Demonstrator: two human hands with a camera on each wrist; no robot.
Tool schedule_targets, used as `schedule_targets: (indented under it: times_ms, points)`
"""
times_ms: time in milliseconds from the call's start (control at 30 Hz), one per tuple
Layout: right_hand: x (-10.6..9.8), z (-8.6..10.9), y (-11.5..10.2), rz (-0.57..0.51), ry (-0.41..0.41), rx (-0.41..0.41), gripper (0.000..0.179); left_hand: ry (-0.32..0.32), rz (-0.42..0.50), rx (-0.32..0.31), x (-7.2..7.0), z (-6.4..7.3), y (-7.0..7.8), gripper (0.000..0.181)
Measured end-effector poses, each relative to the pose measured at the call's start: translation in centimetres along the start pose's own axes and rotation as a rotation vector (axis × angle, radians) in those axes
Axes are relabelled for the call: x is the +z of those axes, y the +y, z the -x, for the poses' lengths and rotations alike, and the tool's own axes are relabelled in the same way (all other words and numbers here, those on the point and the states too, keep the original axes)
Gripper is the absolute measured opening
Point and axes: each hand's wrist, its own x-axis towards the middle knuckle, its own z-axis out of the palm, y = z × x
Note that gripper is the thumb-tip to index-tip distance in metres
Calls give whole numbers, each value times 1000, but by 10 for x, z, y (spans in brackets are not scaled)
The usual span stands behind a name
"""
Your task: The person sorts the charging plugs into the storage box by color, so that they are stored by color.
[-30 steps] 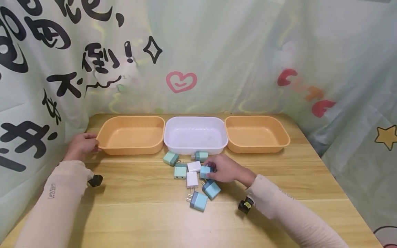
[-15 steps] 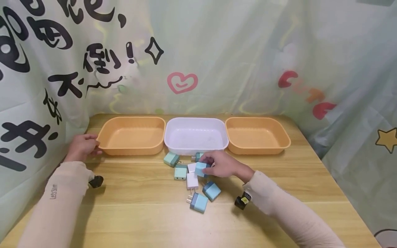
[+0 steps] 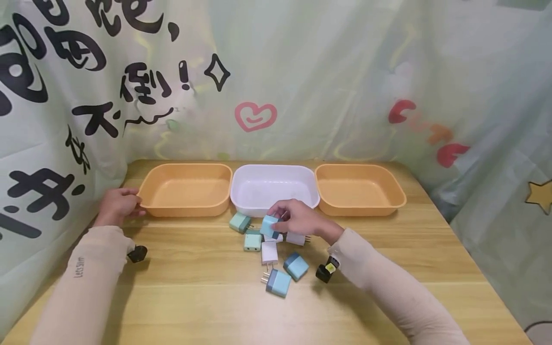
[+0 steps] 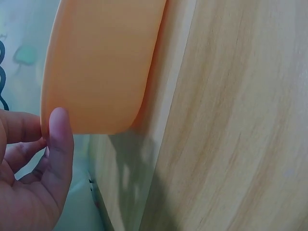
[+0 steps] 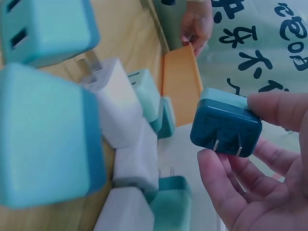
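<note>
My right hand (image 3: 302, 219) pinches a light-blue charger plug (image 3: 269, 225) between thumb and fingers, above the other plugs and in front of the white tray (image 3: 247, 206). In the right wrist view the held plug (image 5: 226, 122) shows its dark blue face, two metal prongs pointing down. At the far left, my left hand (image 3: 118, 206) grips the rim of the left orange tray (image 3: 185, 211); the left wrist view has the thumb on the tray's outer wall (image 4: 101, 67) and fingers behind the rim. Below the right hand lie white plugs (image 3: 269, 252), one (image 3: 295, 238) partly covered.
Two more blue plugs, one upper (image 3: 296, 266) and one lower (image 3: 278, 282), lie nearer the front. Green plugs (image 3: 239, 222) sit left of the pile. A second orange tray (image 3: 360, 211) adjoins the white one on the right. A printed curtain (image 3: 310, 96) hangs behind the table (image 3: 194, 297).
My right hand has lifted the blue plug from the pile and carried it left and up. A white plug now shows under that hand. The left hand keeps its grip on the tray.
</note>
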Motion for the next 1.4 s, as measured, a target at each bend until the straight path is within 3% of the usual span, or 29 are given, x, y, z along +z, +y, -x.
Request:
schedule_targets:
  times_ms: [333,733,1100,1400]
  points:
    - [3,-20,-5,-158,24,69,25,-11,-3,-1,2,-1,0,53]
    - [7,-42,-21,-291,39,104,26,-39,68,87,0,0,-5,55]
    - [10,-65,-32,-380,72,152,28,-17,62,74,-1,-1,-6,54]
    - [18,-84,-41,-443,105,149,27,-46,90,84,-1,-2,-9,52]
